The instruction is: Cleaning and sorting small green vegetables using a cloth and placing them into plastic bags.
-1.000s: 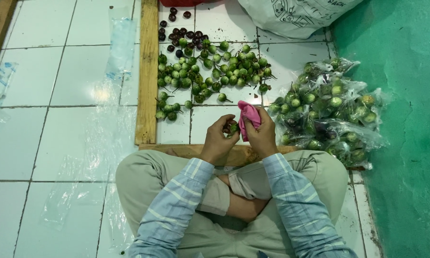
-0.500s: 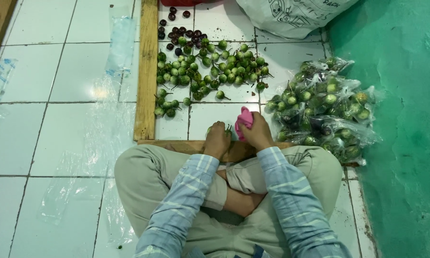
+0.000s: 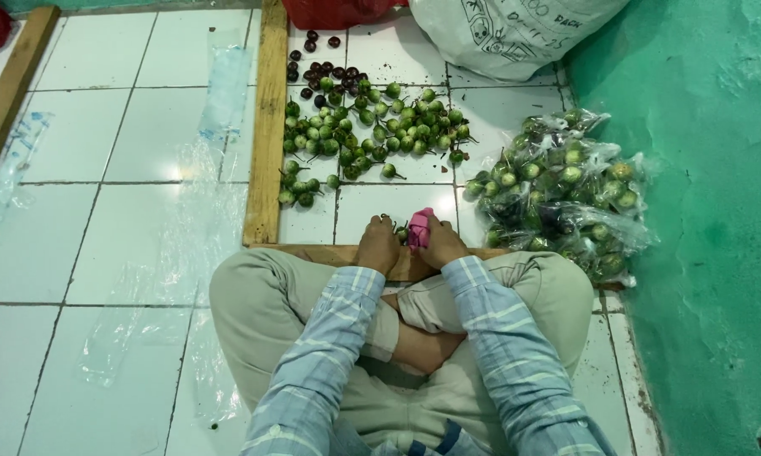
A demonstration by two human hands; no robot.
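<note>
Head view is showing a person sitting cross-legged on the white tiled floor (image 3: 102,228), both hands working just past the knees at a wooden strip (image 3: 313,252) lying across the tiles. The right hand (image 3: 442,245) is closing its grip around a small pink thing (image 3: 420,228), maybe a roll of tape or a band; I cannot tell which. The left hand (image 3: 378,245) is curling over a small green fruit (image 3: 402,233), though whether its grip is actually pinching it is hidden from here.

Compared with a second ago, the hands are sitting lower and closer together, and the pink thing is now tucked between them rather than lifted up. That looks to me like the hands settling into close work on one fruit.

Beyond the hands, a loose heap of green fruits (image 3: 372,135) is spreading across the tiles, with a few dark purple ones (image 3: 317,72) at its far edge. Filled clear bags of fruit (image 3: 566,194) are piling up near the green wall (image 3: 710,211) on the right. A white sack (image 3: 507,29) is resting at the far edge.
</note>
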